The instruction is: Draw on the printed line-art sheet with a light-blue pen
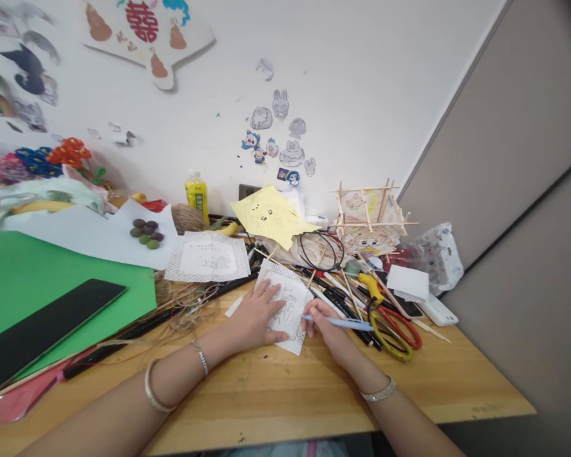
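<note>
A small white sheet with a patterned border and a line drawing, the drawing paper (291, 309), lies tilted on the wooden table (285, 393). My left hand (257, 315) rests flat on its left side, fingers spread. At its right edge my right hand (324, 325) grips a light blue pen (345, 322), the tip end over the paper and the barrel pointing right. Parts of the drawing are hidden under my left fingers. Behind it to the left lies another bordered sheet (209, 257) with writing and a sketch.
Black pens (345, 304), scissors (393, 333) and sticks crowd the right side. Behind them stands a stick frame (368, 219) with drawings. A yellow sheet (269, 214) and a drink bottle (197, 195) are near the wall. Green board (99, 270) and a black slab (52, 333) occupy the left.
</note>
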Demonstrator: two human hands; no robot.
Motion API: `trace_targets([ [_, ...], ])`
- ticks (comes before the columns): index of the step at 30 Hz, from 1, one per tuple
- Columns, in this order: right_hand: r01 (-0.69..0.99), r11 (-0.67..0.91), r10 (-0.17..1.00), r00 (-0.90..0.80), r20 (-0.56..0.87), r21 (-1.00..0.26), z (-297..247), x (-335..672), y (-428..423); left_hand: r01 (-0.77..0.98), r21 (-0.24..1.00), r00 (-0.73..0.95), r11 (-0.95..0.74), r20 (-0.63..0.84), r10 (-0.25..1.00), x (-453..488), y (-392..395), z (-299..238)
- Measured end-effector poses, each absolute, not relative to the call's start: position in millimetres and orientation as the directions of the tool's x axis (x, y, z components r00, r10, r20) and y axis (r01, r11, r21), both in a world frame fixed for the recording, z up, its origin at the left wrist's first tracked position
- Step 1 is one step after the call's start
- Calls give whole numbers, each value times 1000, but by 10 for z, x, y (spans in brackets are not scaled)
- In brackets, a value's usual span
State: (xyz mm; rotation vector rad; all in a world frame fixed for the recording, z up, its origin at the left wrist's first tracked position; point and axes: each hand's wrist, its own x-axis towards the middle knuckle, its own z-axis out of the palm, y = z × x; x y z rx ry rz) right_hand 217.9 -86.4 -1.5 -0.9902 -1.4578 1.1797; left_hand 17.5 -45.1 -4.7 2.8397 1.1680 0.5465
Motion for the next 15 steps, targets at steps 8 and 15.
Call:
trace_targets([
  [8, 109, 220, 966, -162, 201, -969, -70, 2204, -858, 700, 158, 614, -696, 365, 700, 220, -532, -24],
  [15, 297, 267, 963, -52, 264, -917, -146, 2190, -829, 767, 166, 549, -619, 330, 768, 284, -625, 18],
])
